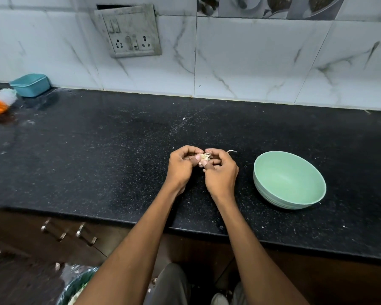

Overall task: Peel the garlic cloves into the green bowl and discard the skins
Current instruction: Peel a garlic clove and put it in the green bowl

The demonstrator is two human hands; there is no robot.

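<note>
Left hand [182, 165] and right hand [221, 170] pinching garlic clove [204, 157] between them, green bowl [289, 180] to their right

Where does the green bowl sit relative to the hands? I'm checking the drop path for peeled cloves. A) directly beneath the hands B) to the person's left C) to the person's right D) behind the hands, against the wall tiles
C: the green bowl stands on the black counter to the right of the right hand, apart from it, while both hands pinch the garlic.

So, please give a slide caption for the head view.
Both hands, left and right, peel a papery garlic clove beside an empty round green bowl.
</note>
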